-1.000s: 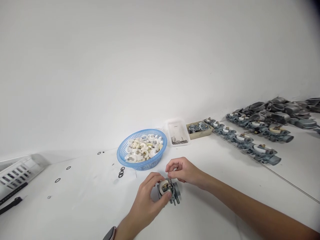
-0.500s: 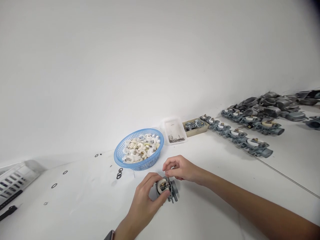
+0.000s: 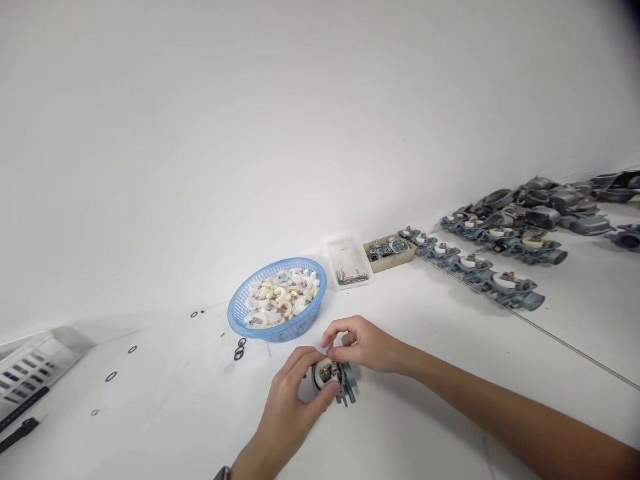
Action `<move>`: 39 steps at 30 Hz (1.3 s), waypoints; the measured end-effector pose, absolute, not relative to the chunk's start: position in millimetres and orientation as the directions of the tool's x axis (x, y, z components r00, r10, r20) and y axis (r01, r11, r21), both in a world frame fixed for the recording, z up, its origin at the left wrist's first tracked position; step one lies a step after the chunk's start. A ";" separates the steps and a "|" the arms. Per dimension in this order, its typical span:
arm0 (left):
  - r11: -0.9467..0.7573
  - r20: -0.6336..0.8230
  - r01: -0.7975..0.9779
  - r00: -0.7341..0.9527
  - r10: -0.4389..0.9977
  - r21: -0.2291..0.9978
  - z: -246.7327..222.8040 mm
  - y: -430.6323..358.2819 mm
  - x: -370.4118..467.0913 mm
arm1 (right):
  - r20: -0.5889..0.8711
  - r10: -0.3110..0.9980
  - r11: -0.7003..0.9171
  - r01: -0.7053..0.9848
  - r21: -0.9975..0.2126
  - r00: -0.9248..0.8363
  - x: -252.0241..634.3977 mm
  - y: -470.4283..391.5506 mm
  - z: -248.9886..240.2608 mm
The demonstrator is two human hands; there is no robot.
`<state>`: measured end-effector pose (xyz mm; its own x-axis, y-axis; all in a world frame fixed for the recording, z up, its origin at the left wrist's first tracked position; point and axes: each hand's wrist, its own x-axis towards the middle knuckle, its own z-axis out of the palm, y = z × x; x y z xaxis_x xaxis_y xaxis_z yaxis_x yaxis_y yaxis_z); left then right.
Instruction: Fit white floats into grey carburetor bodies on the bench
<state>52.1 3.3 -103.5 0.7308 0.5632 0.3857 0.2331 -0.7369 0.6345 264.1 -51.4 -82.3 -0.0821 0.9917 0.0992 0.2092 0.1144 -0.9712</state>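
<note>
Left hand: the person's left hand [image 3: 295,395] grips the metal part [image 3: 346,385], fingers curved over its far side and thumb pressed on the near side.
Right hand: this one [image 3: 367,343] is at the part's far rim, index finger and thumb bent close together; I can't tell whether they pinch something small.
Metal part: on the bench [image 3: 200,407], nearer than the basket to its far edge, with a white ring [image 3: 323,375] facing up.
Basket: the blue basket [image 3: 234,321], full of white pieces [image 3: 284,293], is between the hands and the far edge.
Far edge: a white tray [image 3: 345,257] of thin pins [image 3: 351,278], just beside a tan box [image 3: 395,260] holding metal pieces.
Right side: more metal parts [image 3: 515,292] in rows along a seam [image 3: 575,348], and dark covers [image 3: 543,200] heaped towards the far edge.
Left side: black rings [image 3: 239,355], a white crate [image 3: 30,373] and black straps [image 3: 20,435].
</note>
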 end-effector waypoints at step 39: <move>-0.787 0.459 0.252 0.696 0.552 0.563 -107.7 4.6 50.0 | 0.310 0.908 0.417 0.690 -0.591 -0.283 265.7 -73.5 -65.1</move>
<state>50.0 4.6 -107.7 0.6964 0.5515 0.4591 0.2517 -0.7869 0.5634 265.7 -73.5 -65.1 -0.2831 0.9076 0.3099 0.6901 0.4172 -0.5913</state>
